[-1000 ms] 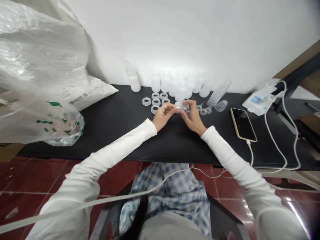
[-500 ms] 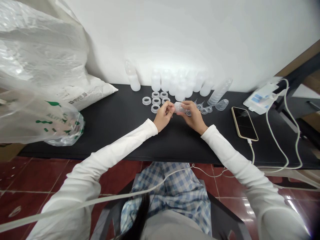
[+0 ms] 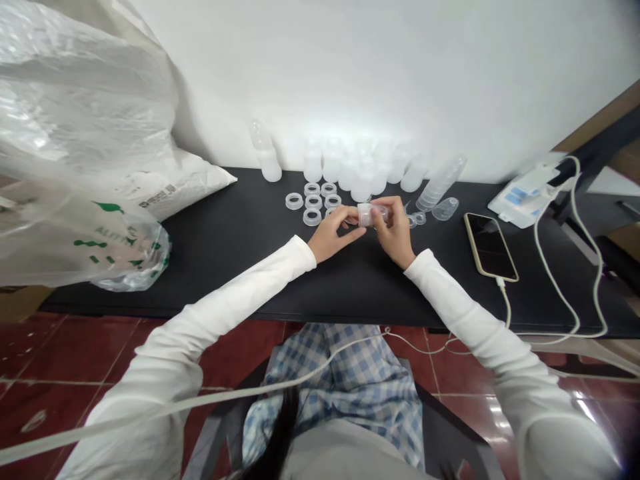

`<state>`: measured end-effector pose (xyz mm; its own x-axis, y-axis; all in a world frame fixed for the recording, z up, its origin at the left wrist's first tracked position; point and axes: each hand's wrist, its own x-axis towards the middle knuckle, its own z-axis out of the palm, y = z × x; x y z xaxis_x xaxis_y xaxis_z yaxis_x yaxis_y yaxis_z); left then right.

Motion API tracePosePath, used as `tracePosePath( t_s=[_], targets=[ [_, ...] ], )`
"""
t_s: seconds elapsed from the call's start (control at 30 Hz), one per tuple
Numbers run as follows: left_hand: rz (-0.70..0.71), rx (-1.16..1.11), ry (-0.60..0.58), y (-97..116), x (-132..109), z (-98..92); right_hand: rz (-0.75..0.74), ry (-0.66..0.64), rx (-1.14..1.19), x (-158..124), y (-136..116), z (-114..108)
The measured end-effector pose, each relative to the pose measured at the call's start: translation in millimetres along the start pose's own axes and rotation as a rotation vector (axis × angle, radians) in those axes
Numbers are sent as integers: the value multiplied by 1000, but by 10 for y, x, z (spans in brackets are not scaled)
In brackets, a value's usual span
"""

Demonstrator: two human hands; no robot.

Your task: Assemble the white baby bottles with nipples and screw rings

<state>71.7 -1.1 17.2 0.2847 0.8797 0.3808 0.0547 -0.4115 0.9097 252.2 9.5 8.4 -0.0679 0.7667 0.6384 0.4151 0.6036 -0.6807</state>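
My right hand (image 3: 395, 230) is closed around a clear bottle cap with a translucent screw ring (image 3: 365, 214) at its left end. My left hand (image 3: 334, 233) is at that end, thumb and fingers apart, fingertips at the ring's edge; its inside is hidden from me. Left of my hands, several loose screw rings (image 3: 294, 201) lie on the black table (image 3: 240, 267). Small clear bottle nipples (image 3: 419, 218) lie beside my right hand, partly covered by it. White bottles (image 3: 361, 183) stand in a group behind, and one capped bottle (image 3: 267, 155) stands apart at left.
A stack of clear caps (image 3: 442, 185) leans at the right, near a single cap (image 3: 445, 209). Farther right are a charging phone (image 3: 491, 247), a white power strip (image 3: 523, 199) and loose cables. Large plastic bags (image 3: 120, 220) fill the left side. A wall rises behind.
My left thumb has spread away from its fingers, which were pinched at the ring's end. My right hand has turned the cap slightly, so the ring shows more.
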Motion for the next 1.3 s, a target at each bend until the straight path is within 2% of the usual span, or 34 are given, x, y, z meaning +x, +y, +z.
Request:
tracePosePath(
  t_s=[0.07, 0.17, 0.27, 0.43, 0.57, 0.73, 0.87, 0.97, 1.1, 1.17, 1.3],
  targets=[
    [72, 112, -9, 13, -32, 22, 93, 20, 36, 1, -1, 20],
    [96, 155, 8, 27, -54, 27, 142, 45, 34, 10, -5, 37],
    [40, 107, 36, 23, -52, 30, 113, 33, -14, 5, -40, 45],
    [-55, -102, 82, 8, -41, 87, 17, 46, -186, -15, -71, 27],
    [-117, -234, 83, 39, -20, 81, -156, -17, -332, 24, 18, -23],
    [-194, -352, 85, 75, 55, -42, -445, -286, -495, 109, 112, -118],
    [-373, -389, 146, 52, 109, -120, -684, -450, -494, 128, 103, -190],
    [-418, -395, 174, 25, 118, -133, -837, -465, -542, 115, 65, -238],
    [-390, -325, 255, -40, 121, -163, -1018, -323, -621, 115, 51, -313],
    [-339, -300, 291, -80, 123, -188, -950, -233, -639, 142, 88, -373],
    [-171, -347, 276, -131, 108, -196, -514, -57, -683, 265, 199, -590]
  ],
)
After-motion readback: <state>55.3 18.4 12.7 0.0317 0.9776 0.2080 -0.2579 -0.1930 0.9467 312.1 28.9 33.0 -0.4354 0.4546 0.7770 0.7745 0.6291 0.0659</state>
